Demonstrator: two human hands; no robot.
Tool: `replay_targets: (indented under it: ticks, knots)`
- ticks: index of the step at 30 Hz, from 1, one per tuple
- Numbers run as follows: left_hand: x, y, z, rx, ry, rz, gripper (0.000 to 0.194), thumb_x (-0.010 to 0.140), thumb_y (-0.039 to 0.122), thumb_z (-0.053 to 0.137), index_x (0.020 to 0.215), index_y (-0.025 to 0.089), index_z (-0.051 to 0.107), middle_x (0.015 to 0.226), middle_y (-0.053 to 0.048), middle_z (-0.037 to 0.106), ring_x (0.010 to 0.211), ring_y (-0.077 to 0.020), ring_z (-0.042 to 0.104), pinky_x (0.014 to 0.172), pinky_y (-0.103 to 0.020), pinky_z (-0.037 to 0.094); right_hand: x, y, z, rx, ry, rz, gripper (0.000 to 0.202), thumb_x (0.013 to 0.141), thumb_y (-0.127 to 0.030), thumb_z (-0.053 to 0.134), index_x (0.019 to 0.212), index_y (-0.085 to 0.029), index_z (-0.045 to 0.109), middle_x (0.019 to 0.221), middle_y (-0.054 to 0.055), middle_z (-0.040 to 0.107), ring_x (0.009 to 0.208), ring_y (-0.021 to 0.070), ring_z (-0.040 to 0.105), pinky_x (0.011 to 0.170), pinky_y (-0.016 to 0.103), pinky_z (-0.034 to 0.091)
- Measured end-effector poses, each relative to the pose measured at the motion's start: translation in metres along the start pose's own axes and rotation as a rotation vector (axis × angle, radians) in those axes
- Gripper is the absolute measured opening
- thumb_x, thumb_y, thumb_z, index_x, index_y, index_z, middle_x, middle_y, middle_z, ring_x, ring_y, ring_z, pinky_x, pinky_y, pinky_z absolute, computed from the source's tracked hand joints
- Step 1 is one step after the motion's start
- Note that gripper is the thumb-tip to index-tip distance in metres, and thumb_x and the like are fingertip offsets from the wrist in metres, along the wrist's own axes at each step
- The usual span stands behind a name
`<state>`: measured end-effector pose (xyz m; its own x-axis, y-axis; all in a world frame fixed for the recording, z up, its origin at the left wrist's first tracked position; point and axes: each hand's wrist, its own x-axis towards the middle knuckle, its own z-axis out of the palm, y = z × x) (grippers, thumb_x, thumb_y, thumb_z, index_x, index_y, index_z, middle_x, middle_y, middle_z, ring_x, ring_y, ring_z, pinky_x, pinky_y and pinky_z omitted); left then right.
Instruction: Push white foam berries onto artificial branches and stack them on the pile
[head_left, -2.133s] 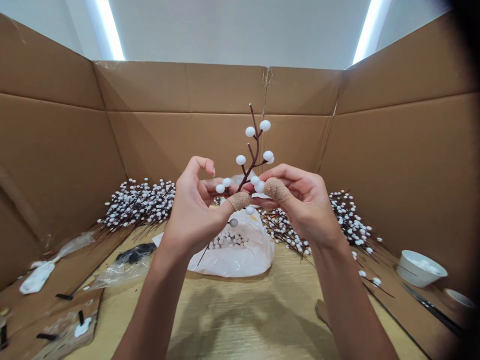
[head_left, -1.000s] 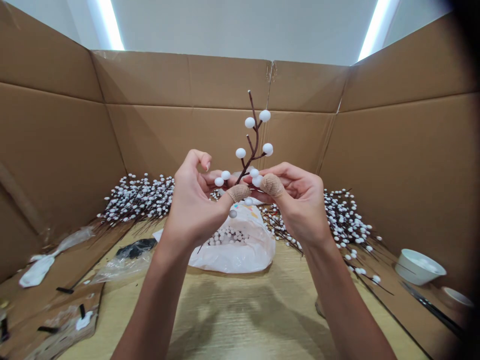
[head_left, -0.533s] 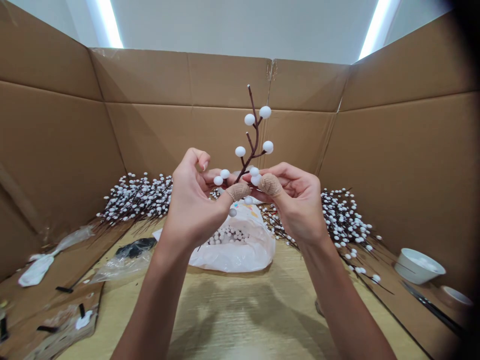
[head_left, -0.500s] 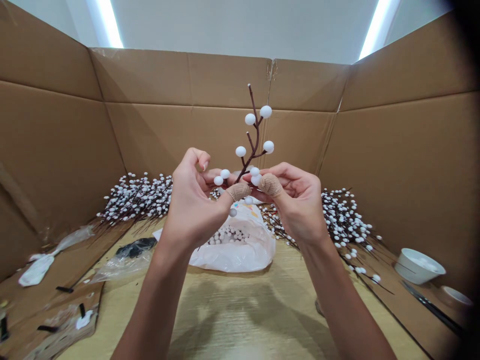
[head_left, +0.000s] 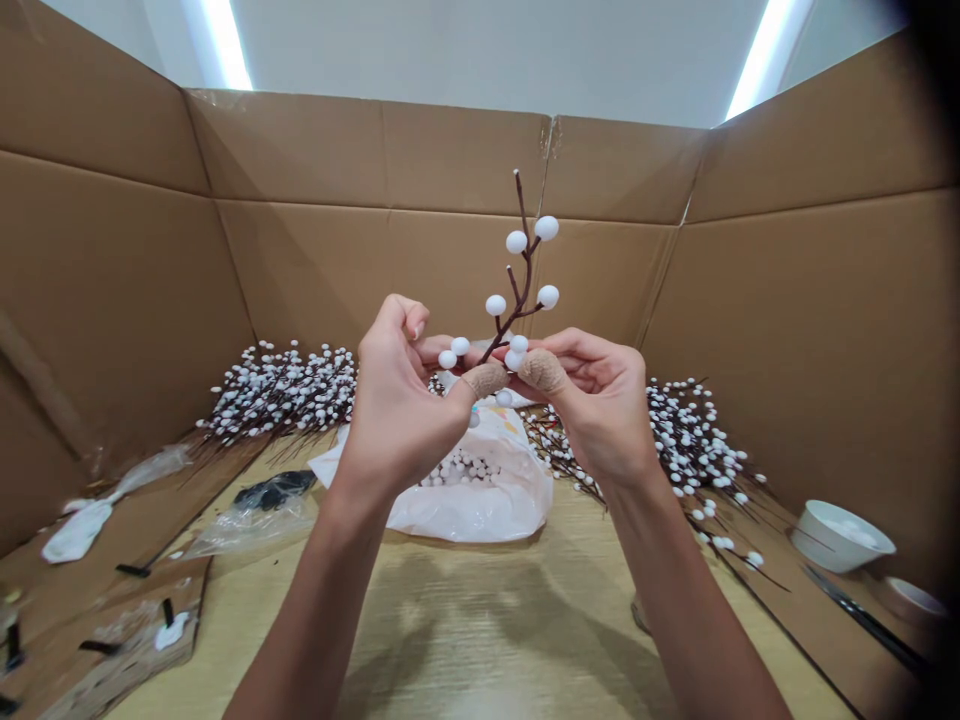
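Note:
A brown artificial berry branch (head_left: 523, 290) with white balls on its twigs stands upright, tilted a little right, in front of my face. My left hand (head_left: 420, 395) pinches its lower stem between thumb and fingers. Close beside it, my right hand (head_left: 592, 395) is closed at a pair of white berries (head_left: 517, 352), its thumb and fingertips on them. Both thumbs wear a beige fabric cover. Two twig tips on the branch carry no ball. Below the hands lies an open white plastic bag (head_left: 480, 515) holding many loose white berries (head_left: 465, 467).
Piles of finished-looking berry branches lie at the left (head_left: 281, 395) and right (head_left: 694, 440) along the cardboard walls (head_left: 450, 260). At right are a white bowl (head_left: 841, 535), scissors (head_left: 862, 615) and a tape roll (head_left: 911, 600). Clear plastic (head_left: 251, 530) and black strips (head_left: 101, 647) lie left.
The branch and my left hand have shifted slightly right in the view, and the branch stands a bit more upright. My right hand keeps its hold at the berries.

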<state>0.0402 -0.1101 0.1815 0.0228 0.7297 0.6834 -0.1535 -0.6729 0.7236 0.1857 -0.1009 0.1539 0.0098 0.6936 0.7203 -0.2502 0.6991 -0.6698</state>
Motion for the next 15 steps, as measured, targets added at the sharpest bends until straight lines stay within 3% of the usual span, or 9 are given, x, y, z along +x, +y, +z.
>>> replay_targets:
  ticks: [6,15]
  knots:
    - [0.001,-0.003,0.002,0.01,0.006,-0.005,0.057,0.052,-0.001,0.078,0.079,0.023,0.033,0.063,0.007,0.059,0.064,-0.0141,0.067,0.059,-0.021,0.051,0.003,0.001,-0.005,-0.003,-0.027,0.017,0.017,0.07,-0.032,0.079,0.075,-0.019,0.069,0.083,0.004,0.076,0.08,0.0206,0.073,0.074,0.036,0.063]
    - [0.004,-0.003,0.006,-0.05,-0.046,-0.078,0.063,0.052,0.012,0.086,0.081,0.023,0.031,0.062,0.007,0.062,0.062,-0.0128,0.067,0.059,-0.02,0.052,0.009,0.0,-0.015,0.084,-0.1,0.067,0.012,0.076,-0.03,0.075,0.082,-0.02,0.072,0.085,0.003,0.076,0.078,0.0163,0.072,0.075,0.032,0.062]
